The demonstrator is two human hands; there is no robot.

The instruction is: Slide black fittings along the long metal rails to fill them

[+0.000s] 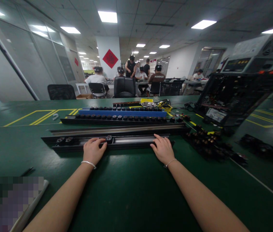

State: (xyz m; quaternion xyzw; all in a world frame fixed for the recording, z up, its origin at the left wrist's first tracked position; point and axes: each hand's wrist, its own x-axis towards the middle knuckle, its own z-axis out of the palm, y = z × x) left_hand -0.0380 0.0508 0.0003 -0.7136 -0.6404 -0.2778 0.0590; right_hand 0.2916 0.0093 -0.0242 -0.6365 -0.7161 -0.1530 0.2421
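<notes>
A long black power-strip rail (131, 140) with a silvery channel lies across the table in front of me. In it sit two round black socket modules (65, 140) near the left end, and a single black socket module (109, 139) stands closer to the middle. My left hand (94, 150) is closed over the rail, thumb and forefinger against the left side of that single module. Near the rail's right end, my right hand (163, 149) grips it, fingers over the top and thumb at the front edge. The hands cover parts of the channel.
Behind lie another black rail (119, 129), a row of black modules (119, 118) and a blue strip (127, 112). Loose black modules (206, 143) are piled right, beside an open computer case (233, 96). A pixelated item (11, 203) lies front left. People sit at tables beyond.
</notes>
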